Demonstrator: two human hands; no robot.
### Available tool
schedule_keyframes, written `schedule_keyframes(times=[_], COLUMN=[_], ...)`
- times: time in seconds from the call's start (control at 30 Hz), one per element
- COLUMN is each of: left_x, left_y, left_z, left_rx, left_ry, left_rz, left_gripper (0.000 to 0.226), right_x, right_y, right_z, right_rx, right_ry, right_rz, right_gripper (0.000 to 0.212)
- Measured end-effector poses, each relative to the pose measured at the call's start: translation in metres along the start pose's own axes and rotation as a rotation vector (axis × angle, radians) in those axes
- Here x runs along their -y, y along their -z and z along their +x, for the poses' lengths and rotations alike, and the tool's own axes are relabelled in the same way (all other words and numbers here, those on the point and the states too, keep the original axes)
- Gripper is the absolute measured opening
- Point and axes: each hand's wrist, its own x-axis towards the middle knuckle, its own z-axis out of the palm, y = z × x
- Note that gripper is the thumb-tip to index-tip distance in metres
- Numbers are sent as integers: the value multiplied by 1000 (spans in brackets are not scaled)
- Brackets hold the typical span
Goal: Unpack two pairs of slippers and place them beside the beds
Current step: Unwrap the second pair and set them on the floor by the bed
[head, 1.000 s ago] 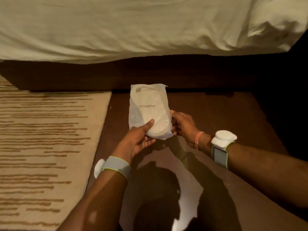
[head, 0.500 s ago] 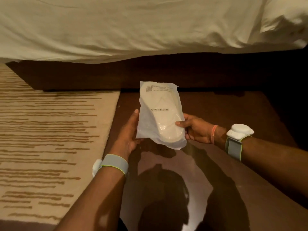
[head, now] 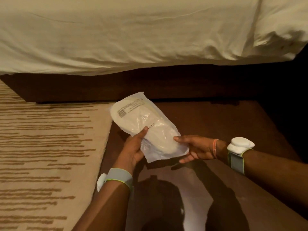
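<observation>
A sealed clear plastic bag of white slippers (head: 146, 124) is held in the air above the dark floor, tilted with its printed label end toward the upper left. My left hand (head: 133, 149) grips its lower left edge, thumb on top of the bag. My right hand (head: 195, 148) holds the lower right edge from beneath, thumb pressed on the plastic. The slippers inside show as a pale oval shape. The bed (head: 133, 34), covered in a cream sheet, fills the top of the view just beyond the bag.
A cream rug (head: 46, 147) with brown stripes covers the floor at the left. The dark glossy floor (head: 216, 120) lies under my hands, and the bed's dark wooden base (head: 166, 84) runs across behind. Both wrists wear grey bands with white devices.
The bag has turned from upright to slanting toward the upper left. My left thumb has come back on top of it, and my right hand has shifted under the bag's lower right edge.
</observation>
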Motion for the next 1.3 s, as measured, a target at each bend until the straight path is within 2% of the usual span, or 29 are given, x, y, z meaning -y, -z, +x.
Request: schedule_keyframes(times=[0.13,0.23,0.27,0.33,0.4,0.5,0.57,0.67,0.8,0.97,1.07,1.3], left_x=[-2,-3,-3,-3,-1,3,4,1,1,5,2,-15], left_y=[1,3,5,7,9,8,4,6,11,0,2,21], left_z=[1,5,5,7,7,5,4,8,10,4,5,6], left_rx=[-26,-87,-103,-134,-151,-120,-86,-113,-122,-54,-11,-15], left_ry=[-21,-35,-40,-45,-30,29,40,-2,-5,88,48,-62], left_rz=[-55,-104,-115,-121,-106,-120,-152,-211,-275,-275,-266,-350], left_gripper=[51,50,49,47,47,47,47,48,47,42,35,35], right_x=[1,15,18,20,16,4,-8,-17,-18,0,9,5], right_y=[7,11,12,12,6,-9,-17,-26,-36,-60,-62,-55], right_z=[-1,-5,-6,-7,-3,9,20,27,29,37,38,35], right_rx=[-110,-146,-128,-127,-216,-425,-485,-408,-311,-474,-451,-319], right_ry=[-15,102,137,160,166,154,132,86,82,268,370,232], right_rz=[31,173,232,286,231,113,83,154,154,77,84,141], right_gripper=[49,25,24,38,41,26,17,4,16,32,31,27])
